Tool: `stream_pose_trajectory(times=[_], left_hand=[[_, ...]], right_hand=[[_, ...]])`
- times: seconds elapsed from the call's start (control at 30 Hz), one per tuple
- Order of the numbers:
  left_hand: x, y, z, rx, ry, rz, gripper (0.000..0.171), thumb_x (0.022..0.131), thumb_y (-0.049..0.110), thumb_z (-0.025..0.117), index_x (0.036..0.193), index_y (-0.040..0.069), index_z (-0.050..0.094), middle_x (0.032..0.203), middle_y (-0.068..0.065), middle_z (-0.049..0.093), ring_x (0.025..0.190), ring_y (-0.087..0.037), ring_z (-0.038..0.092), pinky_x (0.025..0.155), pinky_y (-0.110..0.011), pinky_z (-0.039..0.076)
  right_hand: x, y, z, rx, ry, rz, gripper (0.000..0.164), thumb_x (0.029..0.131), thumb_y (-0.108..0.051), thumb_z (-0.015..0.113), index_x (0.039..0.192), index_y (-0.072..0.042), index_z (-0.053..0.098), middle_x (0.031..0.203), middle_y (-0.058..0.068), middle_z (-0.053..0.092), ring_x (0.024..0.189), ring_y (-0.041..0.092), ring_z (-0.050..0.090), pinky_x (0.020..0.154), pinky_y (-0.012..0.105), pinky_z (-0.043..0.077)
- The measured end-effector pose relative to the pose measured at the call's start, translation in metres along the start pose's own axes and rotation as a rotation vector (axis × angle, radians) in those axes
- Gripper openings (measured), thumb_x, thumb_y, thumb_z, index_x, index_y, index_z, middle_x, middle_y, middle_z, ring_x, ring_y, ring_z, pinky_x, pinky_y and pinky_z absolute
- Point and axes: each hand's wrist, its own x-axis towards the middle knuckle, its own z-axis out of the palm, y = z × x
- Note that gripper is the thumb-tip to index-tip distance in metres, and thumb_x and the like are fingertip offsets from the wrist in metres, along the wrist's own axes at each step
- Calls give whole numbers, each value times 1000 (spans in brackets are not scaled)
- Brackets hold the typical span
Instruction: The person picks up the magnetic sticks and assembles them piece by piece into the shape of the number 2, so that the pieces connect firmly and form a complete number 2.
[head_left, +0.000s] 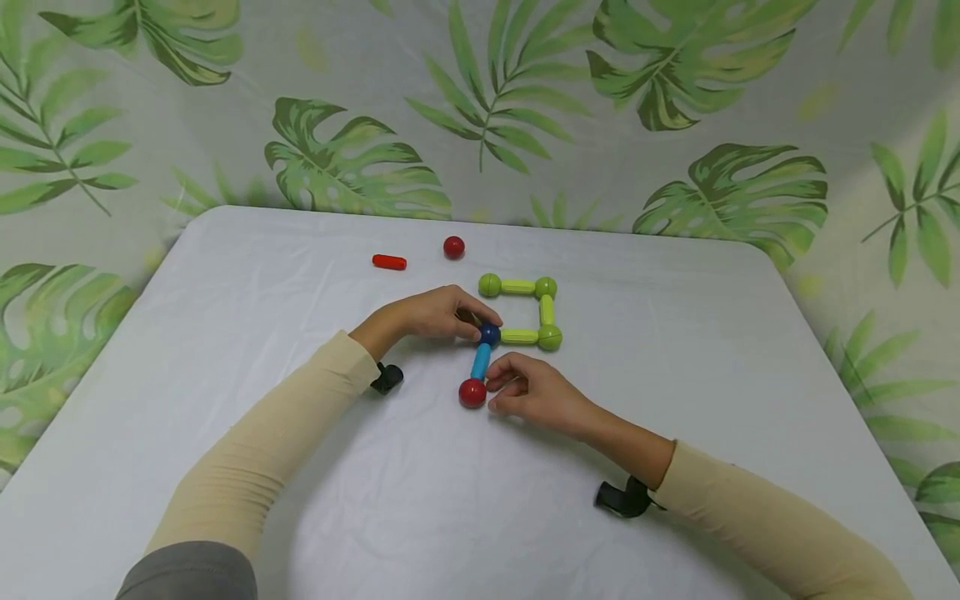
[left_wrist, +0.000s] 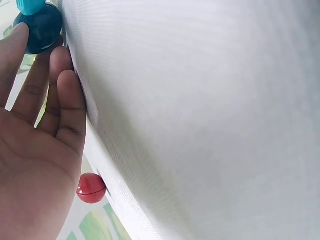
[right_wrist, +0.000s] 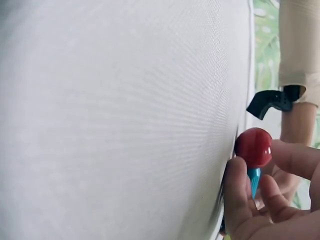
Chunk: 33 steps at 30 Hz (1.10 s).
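Note:
My left hand (head_left: 442, 312) pinches a dark blue ball (head_left: 490, 334) between thumb and finger, as the left wrist view also shows. A light blue rod (head_left: 481, 362) runs from that ball toward me and ends at a red ball (head_left: 472, 393). Close beside the red ball is my right hand (head_left: 543, 392), its fingers loosely bent; they seem just off or barely touching it. From the blue ball a green rod (head_left: 519, 336) leads right to a green ball (head_left: 550, 337). More green rods and balls continue this open-sided shape up and back left, ending at another green ball (head_left: 490, 285).
Behind the joined pieces lie a loose red ball (head_left: 453, 247) and a short red rod (head_left: 389, 262). All of it rests on a white-covered table (head_left: 675, 358). A leaf-patterned cloth (head_left: 352, 158) hangs beyond the far edge. Black wrist cameras (head_left: 622, 498) sit under the forearms.

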Motion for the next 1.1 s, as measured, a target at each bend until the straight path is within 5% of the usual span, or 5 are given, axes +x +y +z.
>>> stream_pose_trajectory(times=[0.17,0.3,0.5,1.1], left_hand=[[0,-1,0,6,-1,7,38,94,9,64,131,18,66,131,-5,67,114,-20,62,104,-36,48],[0,-1,0,5,-2,1,38,94,10,64,131,18,66,131,-5,66,113,-19,60,102,-35,48],[0,-1,0,3,-13,11,38,95,9,63,132,17,65,132,-6,66,117,-20,61,107,-38,47],[0,-1,-1,-2,-5,0,38,94,10,64,131,18,66,130,-5,67,117,-20,61,106,-39,47]], right_hand=[[1,-4,-3,-333,-13,-215,40,88,-12,73,126,-11,61,90,4,61,77,10,54,70,20,48],[3,-9,-6,-483,-88,-264,49,90,-18,72,135,-13,57,88,2,58,76,10,51,67,19,43],[7,-10,-8,-455,-109,-251,37,91,-17,71,126,-13,60,105,3,67,82,9,59,78,26,54],[11,-4,-9,-344,-103,-227,32,88,-17,74,116,-14,60,100,3,70,81,10,61,75,21,53]])
